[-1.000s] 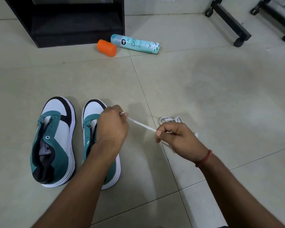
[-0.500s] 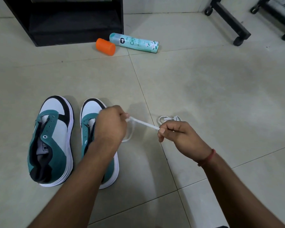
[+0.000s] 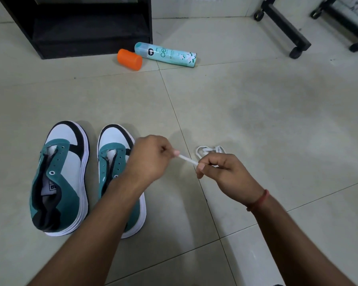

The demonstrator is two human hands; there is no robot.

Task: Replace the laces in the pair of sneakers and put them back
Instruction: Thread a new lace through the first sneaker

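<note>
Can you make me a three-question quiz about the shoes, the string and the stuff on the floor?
1. Where does the orange cap lie?
A. inside a sneaker
B. beside the spray can
C. in a hand

2. How many sneakers stand on the floor?
A. one
B. two
C. three

3. How is the white lace held?
A. both hands pinch it
B. it lies untouched
C. it is threaded through a sneaker

Answers: 1 B, the cap touches the can's end. 2 B, a left sneaker and a right sneaker, both unlaced. 3 A, left hand and right hand stretch it between their fingers.
</note>
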